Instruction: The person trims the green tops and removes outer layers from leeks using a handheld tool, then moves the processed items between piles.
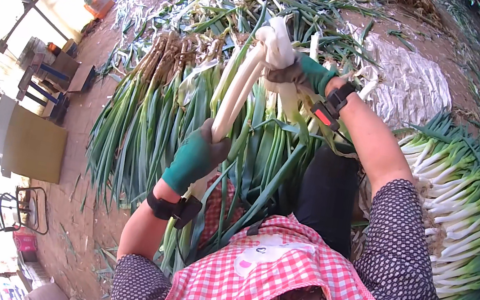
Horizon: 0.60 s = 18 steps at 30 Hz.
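Observation:
My left hand (201, 151), in a green and grey glove, is closed round a leek (240, 95). The leek's pale stalk slants up and away from that hand, and its green leaves trail down toward my lap. Higher and to the right, my gloved right hand (303, 76) is closed on a loose whitish outer layer (278, 42), which bends over beside the top of the stalk. Its fingertips are partly hidden by the layer. Below both hands lies a row of unpeeled leeks (133, 111) with brown, soil-covered root ends.
Clean white-and-green leeks (463, 204) are stacked along the right. Behind them lies a crumpled white plastic sheet (411, 83). Stripped leaves (257, 2) litter the ground ahead. A metal-framed chair (33, 208), a yellowish box (34, 142) and an orange crate (98, 4) stand at left.

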Each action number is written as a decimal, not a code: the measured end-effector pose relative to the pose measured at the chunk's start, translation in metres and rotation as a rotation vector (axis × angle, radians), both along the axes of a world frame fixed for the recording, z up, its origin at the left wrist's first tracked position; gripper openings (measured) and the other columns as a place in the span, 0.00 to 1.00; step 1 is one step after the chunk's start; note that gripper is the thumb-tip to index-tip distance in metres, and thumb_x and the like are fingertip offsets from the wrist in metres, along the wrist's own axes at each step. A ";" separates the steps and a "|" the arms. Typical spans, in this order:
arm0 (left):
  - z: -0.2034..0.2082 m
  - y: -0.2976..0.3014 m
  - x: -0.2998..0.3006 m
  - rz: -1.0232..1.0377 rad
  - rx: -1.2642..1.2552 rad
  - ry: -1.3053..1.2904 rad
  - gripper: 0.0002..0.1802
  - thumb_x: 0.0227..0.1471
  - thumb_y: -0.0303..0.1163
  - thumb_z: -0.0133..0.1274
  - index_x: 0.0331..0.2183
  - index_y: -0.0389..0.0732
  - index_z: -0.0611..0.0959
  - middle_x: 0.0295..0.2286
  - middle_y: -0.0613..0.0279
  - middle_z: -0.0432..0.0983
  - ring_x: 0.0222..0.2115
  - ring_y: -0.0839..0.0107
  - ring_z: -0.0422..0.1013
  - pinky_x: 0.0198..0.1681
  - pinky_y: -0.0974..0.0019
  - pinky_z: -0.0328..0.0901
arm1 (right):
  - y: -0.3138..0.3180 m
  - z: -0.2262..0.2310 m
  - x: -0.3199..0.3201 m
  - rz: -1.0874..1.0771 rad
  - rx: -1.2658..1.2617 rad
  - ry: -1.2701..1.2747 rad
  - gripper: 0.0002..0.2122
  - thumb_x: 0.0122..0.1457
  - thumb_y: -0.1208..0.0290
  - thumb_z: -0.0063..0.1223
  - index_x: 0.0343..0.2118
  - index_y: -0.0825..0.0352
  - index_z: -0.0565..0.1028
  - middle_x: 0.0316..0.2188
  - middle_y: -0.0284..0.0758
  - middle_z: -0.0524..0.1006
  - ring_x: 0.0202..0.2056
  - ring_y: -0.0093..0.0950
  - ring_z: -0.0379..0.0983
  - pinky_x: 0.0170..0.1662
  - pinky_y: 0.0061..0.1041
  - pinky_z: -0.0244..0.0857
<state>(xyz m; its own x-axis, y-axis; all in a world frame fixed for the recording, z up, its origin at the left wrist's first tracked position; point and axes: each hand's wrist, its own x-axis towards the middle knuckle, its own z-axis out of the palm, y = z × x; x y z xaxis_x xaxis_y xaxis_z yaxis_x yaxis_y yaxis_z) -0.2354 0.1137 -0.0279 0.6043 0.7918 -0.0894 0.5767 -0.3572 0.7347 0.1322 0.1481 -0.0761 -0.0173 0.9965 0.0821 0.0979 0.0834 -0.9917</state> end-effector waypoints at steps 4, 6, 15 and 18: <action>0.010 -0.009 -0.012 -0.024 -0.050 0.028 0.17 0.54 0.36 0.56 0.43 0.36 0.77 0.25 0.47 0.78 0.27 0.52 0.76 0.31 0.50 0.69 | 0.013 0.009 0.027 -0.365 0.121 -0.368 0.19 0.54 0.60 0.71 0.47 0.61 0.83 0.36 0.28 0.85 0.37 0.21 0.79 0.45 0.27 0.74; 0.018 -0.016 -0.014 -0.063 0.008 0.087 0.16 0.57 0.35 0.56 0.43 0.36 0.78 0.24 0.56 0.76 0.25 0.64 0.74 0.30 0.57 0.69 | 0.016 0.028 0.053 -0.619 0.014 -0.604 0.18 0.56 0.63 0.69 0.49 0.60 0.83 0.37 0.29 0.85 0.38 0.20 0.80 0.44 0.27 0.74; 0.001 -0.002 -0.024 0.051 -0.055 -0.021 0.15 0.55 0.36 0.57 0.41 0.36 0.77 0.24 0.47 0.79 0.24 0.53 0.78 0.28 0.53 0.70 | -0.034 0.041 0.119 -0.457 0.133 -0.030 0.21 0.54 0.68 0.70 0.51 0.69 0.81 0.41 0.33 0.84 0.40 0.27 0.79 0.48 0.28 0.72; 0.012 0.015 -0.056 0.150 -0.304 -0.227 0.12 0.56 0.30 0.59 0.41 0.36 0.79 0.25 0.60 0.79 0.24 0.69 0.75 0.28 0.64 0.70 | -0.075 0.046 0.094 -0.393 0.022 -0.287 0.26 0.57 0.67 0.69 0.57 0.72 0.75 0.46 0.36 0.82 0.46 0.28 0.79 0.53 0.30 0.73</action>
<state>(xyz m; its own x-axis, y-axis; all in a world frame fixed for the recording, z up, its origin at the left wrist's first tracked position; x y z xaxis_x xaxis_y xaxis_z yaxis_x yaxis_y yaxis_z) -0.2912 0.1292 -0.0156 0.5153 0.8308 -0.2105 0.4172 -0.0286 0.9084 0.2266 0.0730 -0.0302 0.3347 0.9302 0.1504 0.3954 0.0062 -0.9185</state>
